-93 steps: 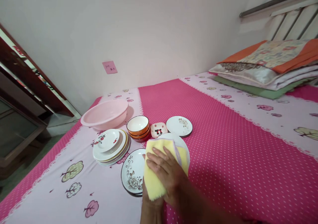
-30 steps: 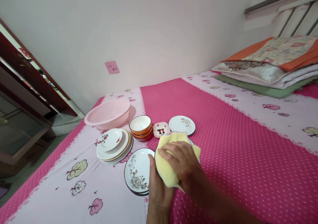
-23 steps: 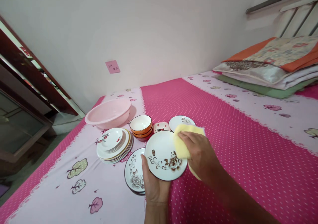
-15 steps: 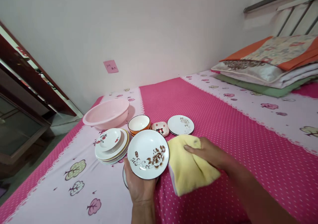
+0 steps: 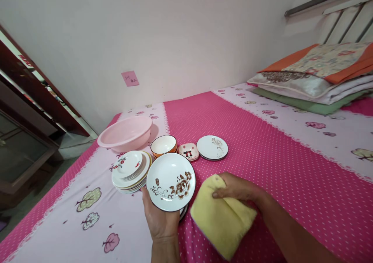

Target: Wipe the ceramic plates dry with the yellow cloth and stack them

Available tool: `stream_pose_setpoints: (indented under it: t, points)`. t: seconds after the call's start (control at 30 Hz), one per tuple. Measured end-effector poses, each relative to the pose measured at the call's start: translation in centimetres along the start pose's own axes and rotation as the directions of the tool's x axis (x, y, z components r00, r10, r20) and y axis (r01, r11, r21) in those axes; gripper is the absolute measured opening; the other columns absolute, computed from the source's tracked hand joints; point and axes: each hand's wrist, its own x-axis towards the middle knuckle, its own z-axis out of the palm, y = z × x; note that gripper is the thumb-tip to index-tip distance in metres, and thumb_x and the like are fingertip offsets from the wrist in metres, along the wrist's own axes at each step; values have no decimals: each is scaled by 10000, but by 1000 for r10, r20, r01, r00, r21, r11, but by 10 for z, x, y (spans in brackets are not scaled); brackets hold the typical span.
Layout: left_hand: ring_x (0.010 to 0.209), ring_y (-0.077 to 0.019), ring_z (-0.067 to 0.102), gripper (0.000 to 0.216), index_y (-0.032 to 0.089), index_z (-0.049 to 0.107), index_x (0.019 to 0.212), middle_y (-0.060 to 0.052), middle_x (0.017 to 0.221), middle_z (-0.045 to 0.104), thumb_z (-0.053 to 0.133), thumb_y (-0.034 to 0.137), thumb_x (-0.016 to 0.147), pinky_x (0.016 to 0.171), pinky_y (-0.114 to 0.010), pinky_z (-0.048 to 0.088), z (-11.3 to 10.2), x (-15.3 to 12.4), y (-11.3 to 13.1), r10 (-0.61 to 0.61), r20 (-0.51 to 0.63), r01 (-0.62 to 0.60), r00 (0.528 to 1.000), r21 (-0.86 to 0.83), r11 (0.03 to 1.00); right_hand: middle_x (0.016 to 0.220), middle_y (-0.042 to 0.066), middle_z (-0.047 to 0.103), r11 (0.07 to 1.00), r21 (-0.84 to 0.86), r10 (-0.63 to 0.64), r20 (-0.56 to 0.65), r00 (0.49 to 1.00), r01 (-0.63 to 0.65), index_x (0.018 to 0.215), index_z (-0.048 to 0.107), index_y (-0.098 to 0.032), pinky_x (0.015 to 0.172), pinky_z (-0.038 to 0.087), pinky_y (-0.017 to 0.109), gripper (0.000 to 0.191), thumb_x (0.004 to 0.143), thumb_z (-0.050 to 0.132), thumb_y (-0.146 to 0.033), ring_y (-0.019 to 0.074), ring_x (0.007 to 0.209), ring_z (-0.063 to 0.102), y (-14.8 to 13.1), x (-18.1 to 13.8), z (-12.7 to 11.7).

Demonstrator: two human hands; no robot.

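- Yellow cloth (image 5: pixel 223 220) is hanging from the right hand (image 5: pixel 237 187), thumb and fingers pinching it.
- The left hand (image 5: pixel 161 220) is grasping the plate (image 5: pixel 170 173) by its near edge, above other plates (image 5: pixel 184 212).
- This step is looking like wiping; the next move is probably calling for a steady plate.
- A pink note (image 5: pixel 130 78) is bearing illegible handwriting.

Glossy, smooth, ceramic-looking held plate (image 5: pixel 171 179), fuzzy matt cloth (image 5: pixel 223 222), smooth plastic-looking basin (image 5: pixel 128 131), matt paper note (image 5: pixel 130 78).
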Motion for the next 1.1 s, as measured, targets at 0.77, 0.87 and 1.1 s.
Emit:
stream_pose_setpoints:
  t: [0.77, 0.87, 1.1]
  points:
    - [1309, -320, 627, 469, 218, 723, 1305, -162, 1389, 682, 540, 514, 991, 1038, -447, 574, 9, -2, -1, -287, 17, 280, 958, 169, 945, 632, 7, 687, 894, 302, -38, -685, 728, 331, 924, 690, -147, 450, 441, 211, 335, 814, 748, -458, 108, 476, 567, 28, 36, -12]
    - [1201, -298, 695, 408, 184, 762, 1218, -173, 1263, 738, 519, 427, 998, 961, -403, 616, 8, 4, 9, -256, -64, 263, 965, 173, 949, 599, 4, 676, 876, 324, 36, -783, 621, 357, 895, 676, -155, 445, 469, 210, 265, 800, 770, -383, 115, 470, 584, 44, 42, -31]
    - [945, -222, 764, 330, 132, 778, 1043, -166, 1064, 775, 473, 250, 1004, 804, -321, 649, 6, 9, 8, -239, -161, 265, 957, 164, 950, 560, 9, 676, 831, 412, 168, -826, 538, 373, 863, 648, -160, 431, 525, 189, 155, 845, 762, -264, 121, 446, 628, 64, 56, -44]
